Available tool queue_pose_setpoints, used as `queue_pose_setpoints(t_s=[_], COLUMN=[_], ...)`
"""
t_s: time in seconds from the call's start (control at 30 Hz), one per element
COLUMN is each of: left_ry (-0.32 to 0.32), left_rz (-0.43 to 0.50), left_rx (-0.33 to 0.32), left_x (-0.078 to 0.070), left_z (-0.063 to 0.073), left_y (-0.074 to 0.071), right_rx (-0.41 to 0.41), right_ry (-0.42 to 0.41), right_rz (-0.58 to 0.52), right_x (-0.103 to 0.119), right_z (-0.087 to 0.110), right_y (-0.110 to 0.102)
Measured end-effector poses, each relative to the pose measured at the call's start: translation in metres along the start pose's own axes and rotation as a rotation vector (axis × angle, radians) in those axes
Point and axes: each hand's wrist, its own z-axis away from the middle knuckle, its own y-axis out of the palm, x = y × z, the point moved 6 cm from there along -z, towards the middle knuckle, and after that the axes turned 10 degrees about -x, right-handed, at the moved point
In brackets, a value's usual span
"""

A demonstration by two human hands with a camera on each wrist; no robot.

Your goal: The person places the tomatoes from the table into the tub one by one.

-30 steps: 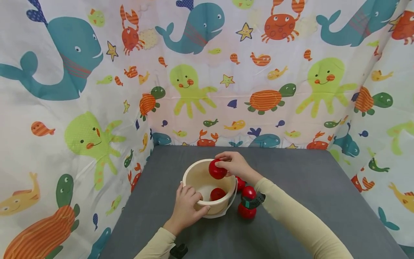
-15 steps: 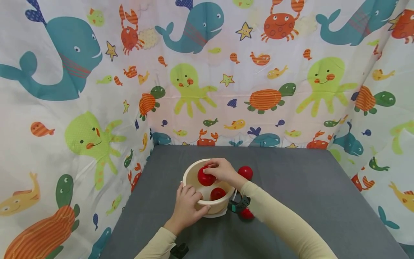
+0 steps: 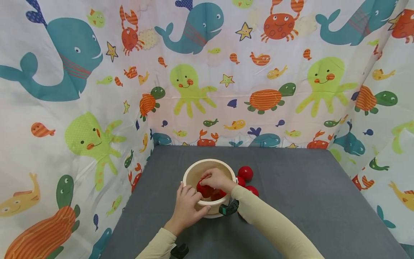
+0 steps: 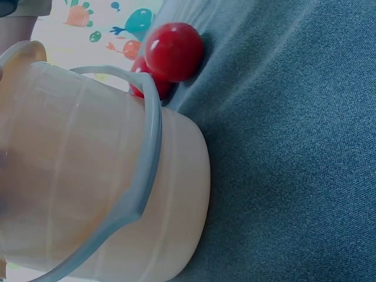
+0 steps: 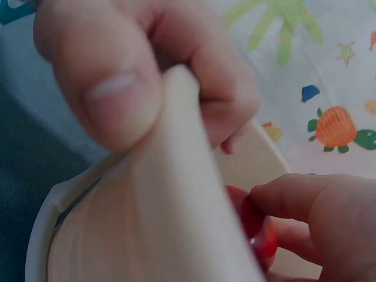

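A cream bucket (image 3: 194, 174) stands on the grey-covered table. My left hand (image 3: 187, 205) grips its near-left rim, thumb outside and fingers over the edge, as the right wrist view shows closely. Reaching down inside the bucket, my right hand (image 3: 217, 178) holds a shiny red ball (image 3: 203, 190) by thumb and fingertips. A second red ball (image 3: 218, 195) lies at the bottom beside it, partly covered by the right hand and wrist. In the left wrist view the bucket's wall (image 4: 70, 170) fills the left side, its handle (image 4: 151, 135) hanging down.
Several more red balls, among them a far ball (image 3: 245, 173) and a nearer ball (image 3: 252, 190), lie just right of the bucket, some partly behind the right sleeve (image 3: 265, 216). A patterned sea-animal curtain (image 3: 226, 82) walls the table's back and sides.
My right hand has carried its red ball from above the bucket's right rim leftward and down into the bucket. The left hand and the bucket have stayed in place.
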Motion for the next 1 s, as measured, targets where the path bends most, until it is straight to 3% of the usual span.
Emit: queue_pose_setpoints(t_s=[0.2,0.33,0.57,0.8,1.0], left_ry=[-0.005,-0.006,0.0,-0.01,-0.015], left_rz=[-0.007,-0.009,0.001,-0.009,0.003], left_rx=[0.006,0.005,-0.001,0.016,0.007], left_x=[-0.001,-0.001,0.0,0.0,-0.001], left_z=[0.0,0.0,0.0,-0.001,-0.001], left_y=[0.0,0.0,0.0,0.0,0.0], right_rx=[-0.011,0.01,0.004,0.017,-0.073], right_ry=[-0.04,-0.018,-0.062,-0.017,-0.057], right_rz=[0.093,0.073,0.057,0.002,-0.116], right_x=[-0.002,-0.005,-0.002,-0.005,0.001], right_z=[0.0,0.0,-0.001,0.0,0.004], right_y=[0.004,0.007,0.007,0.007,-0.006])
